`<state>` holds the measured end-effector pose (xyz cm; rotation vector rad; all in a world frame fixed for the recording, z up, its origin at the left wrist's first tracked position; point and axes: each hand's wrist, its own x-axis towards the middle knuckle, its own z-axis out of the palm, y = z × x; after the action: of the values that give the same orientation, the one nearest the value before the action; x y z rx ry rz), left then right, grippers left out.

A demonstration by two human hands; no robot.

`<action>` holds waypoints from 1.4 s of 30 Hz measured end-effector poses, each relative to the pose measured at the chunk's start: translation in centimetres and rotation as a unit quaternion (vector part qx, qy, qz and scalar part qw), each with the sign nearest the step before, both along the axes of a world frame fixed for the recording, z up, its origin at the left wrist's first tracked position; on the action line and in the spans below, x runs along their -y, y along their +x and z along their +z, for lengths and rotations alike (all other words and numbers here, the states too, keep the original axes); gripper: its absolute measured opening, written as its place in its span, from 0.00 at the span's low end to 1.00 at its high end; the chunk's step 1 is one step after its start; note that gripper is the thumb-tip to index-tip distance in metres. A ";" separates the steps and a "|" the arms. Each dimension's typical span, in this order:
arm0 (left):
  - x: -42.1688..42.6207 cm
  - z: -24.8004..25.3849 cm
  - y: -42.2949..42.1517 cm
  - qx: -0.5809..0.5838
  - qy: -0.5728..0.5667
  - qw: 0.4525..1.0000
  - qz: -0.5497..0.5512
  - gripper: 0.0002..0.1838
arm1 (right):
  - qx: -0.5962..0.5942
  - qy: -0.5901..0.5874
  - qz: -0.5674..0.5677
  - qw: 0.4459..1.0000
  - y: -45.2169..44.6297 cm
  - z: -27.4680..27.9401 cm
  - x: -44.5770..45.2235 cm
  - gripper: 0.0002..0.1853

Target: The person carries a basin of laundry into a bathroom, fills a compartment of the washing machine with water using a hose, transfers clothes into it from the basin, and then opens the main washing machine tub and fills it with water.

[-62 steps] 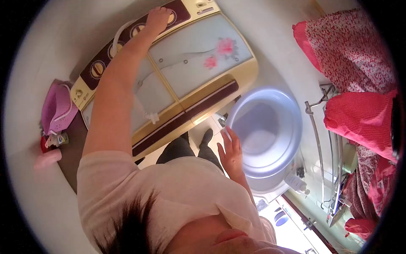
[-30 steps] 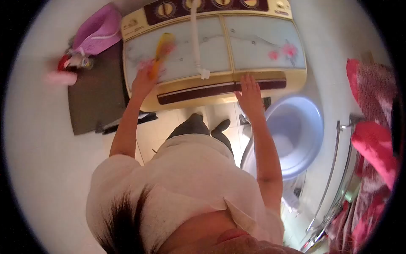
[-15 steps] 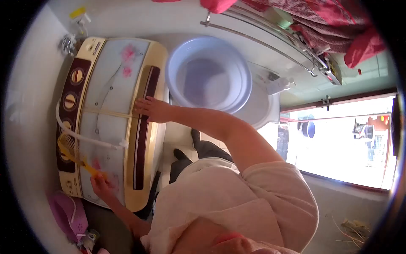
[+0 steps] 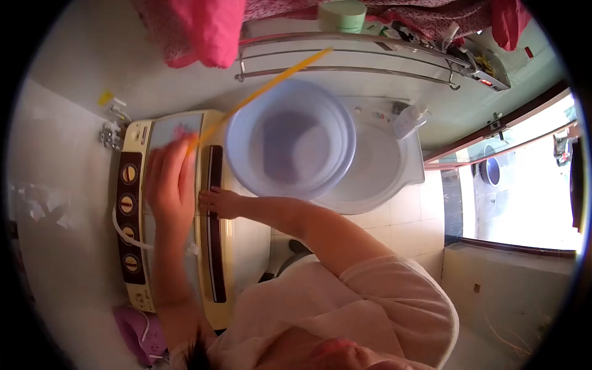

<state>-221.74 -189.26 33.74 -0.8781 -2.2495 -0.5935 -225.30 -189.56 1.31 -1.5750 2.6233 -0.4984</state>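
Observation:
My left hand (image 4: 169,182) is raised close to the camera, its fingers closed around a yellow comb (image 4: 265,86). Seen edge-on, the comb is a thin strip slanting up to the right, and its teeth do not show. Below that hand lies a twin-tub washing machine (image 4: 161,271), cream with pale floral lids and a dark panel of several knobs. My right hand (image 4: 222,202) rests on the machine's dark front strip with its fingers spread. It holds nothing. A white hose (image 4: 145,246) crosses the lid, partly hidden by my left forearm.
A pale blue basin (image 4: 237,166) stands over a white sink (image 4: 398,179) with a pump bottle (image 4: 410,121). Above runs a metal rack (image 4: 351,65) with a green tub (image 4: 342,16) and pink cloths (image 4: 209,31). A purple basket (image 4: 139,333) is at lower left; an open doorway (image 4: 524,209) is right.
My left hand has lifted the comb from over the near part of the washing machine, up and toward the camera. My right hand stays on the machine's edge. The whole view has shifted.

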 end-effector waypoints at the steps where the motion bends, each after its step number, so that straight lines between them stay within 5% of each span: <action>1: -2.4 1.1 -1.4 -0.030 -0.009 0.999 -0.019 0.11 | 0.002 0.010 0.003 1.000 0.1 0.2 0.0 0.38; 10: -19.4 2.0 -12.0 -0.224 -0.120 0.964 -0.082 0.12 | 0.044 -0.024 -0.002 0.999 0.2 0.6 -0.1 0.37; 17: -25.5 0.7 -12.6 -0.248 -0.210 0.945 -0.038 0.19 | 0.043 -0.030 -0.007 0.999 0.1 -0.4 0.7 0.37; 20: -26.2 -0.1 -13.1 -0.219 -0.222 0.949 -0.035 0.20 | 0.093 -0.087 -0.020 0.992 -0.1 -2.3 1.8 0.35; 26: -26.7 -1.4 -13.6 -0.177 -0.225 0.957 -0.047 0.20 | 0.410 -0.293 0.004 0.864 -0.1 -4.0 2.8 0.34; 27: -26.6 -1.5 -13.7 -0.168 -0.220 0.959 -0.053 0.20 | 0.203 -0.194 -0.014 0.960 0.1 -3.4 2.5 0.34; 28: -26.6 -1.6 -13.7 -0.167 -0.218 0.960 -0.053 0.20 | -0.017 -0.082 -0.031 0.996 0.3 -2.9 2.1 0.35; 34: -25.8 -0.8 -12.5 -0.106 -0.210 0.970 -0.054 0.26 | 0.007 -0.045 -0.006 0.999 0.2 -0.7 0.5 0.37; 42: -17.3 -2.5 -8.1 -0.218 -0.138 0.964 -0.066 0.31 | 0.024 -0.056 -0.005 0.998 -0.7 -1.3 -1.2 0.36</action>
<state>-229.83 -171.93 31.27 -1.1762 -1.9017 -0.1199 -225.98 -188.38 0.00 -1.5606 2.6111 -0.6865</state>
